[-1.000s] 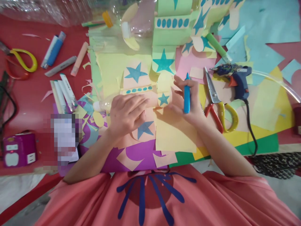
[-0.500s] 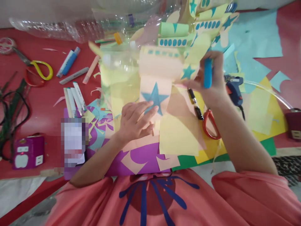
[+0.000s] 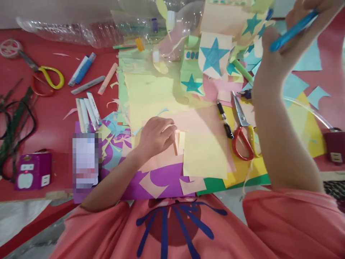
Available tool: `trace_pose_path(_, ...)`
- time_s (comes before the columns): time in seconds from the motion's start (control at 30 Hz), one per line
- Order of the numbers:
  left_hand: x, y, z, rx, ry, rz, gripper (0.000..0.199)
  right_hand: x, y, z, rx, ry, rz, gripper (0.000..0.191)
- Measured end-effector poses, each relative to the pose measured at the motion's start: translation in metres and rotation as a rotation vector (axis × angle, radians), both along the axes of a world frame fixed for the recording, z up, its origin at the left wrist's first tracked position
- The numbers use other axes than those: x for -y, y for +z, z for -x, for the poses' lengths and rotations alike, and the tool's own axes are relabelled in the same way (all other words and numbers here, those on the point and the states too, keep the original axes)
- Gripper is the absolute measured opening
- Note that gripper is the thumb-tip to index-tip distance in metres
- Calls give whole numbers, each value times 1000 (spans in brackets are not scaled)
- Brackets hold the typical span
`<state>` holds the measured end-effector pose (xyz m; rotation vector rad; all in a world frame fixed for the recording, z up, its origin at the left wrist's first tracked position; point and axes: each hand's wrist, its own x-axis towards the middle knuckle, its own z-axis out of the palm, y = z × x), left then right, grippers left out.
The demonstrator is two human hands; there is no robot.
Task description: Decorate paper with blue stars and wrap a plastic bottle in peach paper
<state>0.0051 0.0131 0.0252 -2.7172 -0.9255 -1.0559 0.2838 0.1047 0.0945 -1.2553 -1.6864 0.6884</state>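
Observation:
My right hand (image 3: 296, 32) is raised at the upper right with a blue marker (image 3: 293, 30) gripped in it; its fingertips run off the top edge. My left hand (image 3: 159, 135), loosely curled with nothing visible in it, rests over pale paper sheets at mid-table. Left of my right wrist, a cream paper cutout with a large blue star (image 3: 215, 55) lies among others at the back. Beside it is a green cutout with a star (image 3: 192, 84). Scissors (image 3: 242, 126) with red and yellow handles and a black marker (image 3: 225, 118) lie below my right wrist.
Clear plastic bottles (image 3: 67, 34) line the back. Another pair of scissors (image 3: 45, 77), several markers (image 3: 86, 111) and a purple power box (image 3: 33, 171) are at left. Yellow paper (image 3: 205, 154) and scraps cover the middle. A cord (image 3: 309, 108) reaches another box (image 3: 335, 145) at right.
My right hand has moved up and to the right with the blue marker. The star cutout has gone from under my left hand to the back. My left fingers have curled in.

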Motion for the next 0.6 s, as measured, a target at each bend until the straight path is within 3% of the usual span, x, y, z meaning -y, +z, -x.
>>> trace_pose_path(0.1,-3,1,4,-31,38,110,18,52,-17,27,71,24,4,35)
trace_pose_path(0.23,-15,10,19,16,210,271,20,102,-48,49,195,75,-43,28)
trace_pose_path(0.37,-28,16,41,58,337,345,17,118,-75,63,371,296,-137,33)
trace_pose_path(0.47,-31,16,51,-2,367,401,16,119,-87,67,435,353,-187,28)
trace_pose_path(0.53,-30,16,50,-77,311,449,13,120,-91,66,456,377,-204,29)
trace_pose_path(0.6,-26,18,44,-145,174,521,13,121,-92,64,444,398,-222,33)
